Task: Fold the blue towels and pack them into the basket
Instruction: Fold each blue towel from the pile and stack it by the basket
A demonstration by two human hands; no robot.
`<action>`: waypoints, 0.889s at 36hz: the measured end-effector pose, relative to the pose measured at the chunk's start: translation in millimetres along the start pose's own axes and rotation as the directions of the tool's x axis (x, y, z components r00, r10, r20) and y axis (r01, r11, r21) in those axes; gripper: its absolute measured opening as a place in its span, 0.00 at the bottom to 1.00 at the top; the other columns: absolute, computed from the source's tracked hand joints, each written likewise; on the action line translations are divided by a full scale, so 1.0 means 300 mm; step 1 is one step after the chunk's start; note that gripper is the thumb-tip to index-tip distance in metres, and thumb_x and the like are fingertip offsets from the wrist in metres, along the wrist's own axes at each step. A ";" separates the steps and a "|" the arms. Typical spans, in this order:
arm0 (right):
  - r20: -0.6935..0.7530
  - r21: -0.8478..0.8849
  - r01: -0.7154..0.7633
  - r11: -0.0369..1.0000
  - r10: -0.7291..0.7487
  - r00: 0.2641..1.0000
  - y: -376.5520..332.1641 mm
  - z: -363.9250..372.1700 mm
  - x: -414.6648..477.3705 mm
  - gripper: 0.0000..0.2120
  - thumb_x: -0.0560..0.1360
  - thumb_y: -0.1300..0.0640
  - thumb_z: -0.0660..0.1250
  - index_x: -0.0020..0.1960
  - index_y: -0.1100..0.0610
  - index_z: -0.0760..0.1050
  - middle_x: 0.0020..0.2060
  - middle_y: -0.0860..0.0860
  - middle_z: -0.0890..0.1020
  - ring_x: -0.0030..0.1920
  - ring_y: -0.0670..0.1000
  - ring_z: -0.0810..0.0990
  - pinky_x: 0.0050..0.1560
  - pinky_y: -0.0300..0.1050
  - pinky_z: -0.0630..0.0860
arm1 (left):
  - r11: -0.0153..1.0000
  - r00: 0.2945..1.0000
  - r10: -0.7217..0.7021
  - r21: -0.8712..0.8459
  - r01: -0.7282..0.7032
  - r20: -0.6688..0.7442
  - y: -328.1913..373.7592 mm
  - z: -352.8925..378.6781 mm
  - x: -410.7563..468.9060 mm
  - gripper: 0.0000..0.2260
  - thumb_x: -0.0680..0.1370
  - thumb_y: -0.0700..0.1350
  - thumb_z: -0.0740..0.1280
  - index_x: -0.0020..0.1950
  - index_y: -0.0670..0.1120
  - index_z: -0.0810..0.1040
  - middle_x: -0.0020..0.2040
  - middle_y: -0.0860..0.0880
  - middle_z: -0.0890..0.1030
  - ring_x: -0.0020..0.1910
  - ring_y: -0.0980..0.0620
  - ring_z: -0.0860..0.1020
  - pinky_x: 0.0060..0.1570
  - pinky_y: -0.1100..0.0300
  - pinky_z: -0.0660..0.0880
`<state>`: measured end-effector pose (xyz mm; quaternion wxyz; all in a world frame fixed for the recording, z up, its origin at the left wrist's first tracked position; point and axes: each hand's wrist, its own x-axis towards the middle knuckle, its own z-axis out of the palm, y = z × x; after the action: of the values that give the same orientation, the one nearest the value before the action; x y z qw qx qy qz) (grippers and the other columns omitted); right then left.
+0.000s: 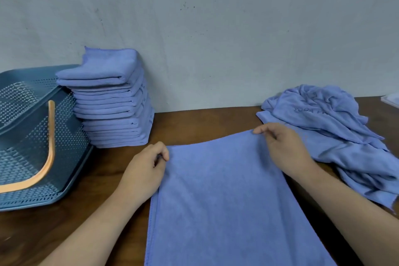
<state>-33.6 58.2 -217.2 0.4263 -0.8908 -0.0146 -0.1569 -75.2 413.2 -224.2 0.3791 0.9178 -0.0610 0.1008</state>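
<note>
Flat blue towel (220,196) fills the near desk (103,179); left hand (144,170) and right hand (285,149) pinch its 2 far corners, squaring for a fold.

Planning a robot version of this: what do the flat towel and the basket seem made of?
The towel looks like microfibre cloth: matt, fine nap, stitched hem, lying limp. The basket is probably moulded plastic: smooth dark teal walls pierced by regular holes.
</note>
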 end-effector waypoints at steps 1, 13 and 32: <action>0.034 -0.043 -0.002 0.999 0.004 0.999 0.013 0.020 -0.002 0.19 0.84 0.65 0.60 0.50 0.45 0.83 0.53 0.38 0.83 0.56 0.41 0.80 0.56 0.33 0.72 | 1.000 1.000 -0.002 0.005 0.002 0.001 -0.005 0.002 0.001 0.14 0.80 0.33 0.64 0.43 0.53 0.76 0.39 0.55 0.77 0.35 0.55 0.74 0.37 0.65 0.69; 0.107 -0.179 0.079 0.981 -0.060 0.992 0.030 0.053 -0.034 0.12 0.82 0.61 0.67 0.60 0.48 0.84 0.51 0.34 0.76 0.49 0.35 0.77 0.49 0.26 0.68 | 0.993 0.985 -0.052 -0.111 0.034 -0.162 -0.007 -0.011 0.015 0.10 0.82 0.41 0.68 0.52 0.56 0.83 0.44 0.59 0.80 0.40 0.58 0.77 0.42 0.69 0.70; 0.126 -0.429 0.222 0.875 -0.185 0.975 0.088 0.070 -0.008 0.15 0.85 0.58 0.62 0.67 0.50 0.82 0.63 0.45 0.82 0.59 0.55 0.77 0.58 0.48 0.76 | 0.999 0.989 -0.031 0.025 0.036 -0.147 -0.042 0.000 0.032 0.15 0.82 0.40 0.67 0.62 0.58 0.82 0.56 0.63 0.79 0.54 0.60 0.76 0.53 0.72 0.70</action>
<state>-26.2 57.7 -250.0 0.1938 -0.9631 -0.0898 -0.1638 -63.4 421.6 -230.6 0.3713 0.9141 -0.0162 0.1622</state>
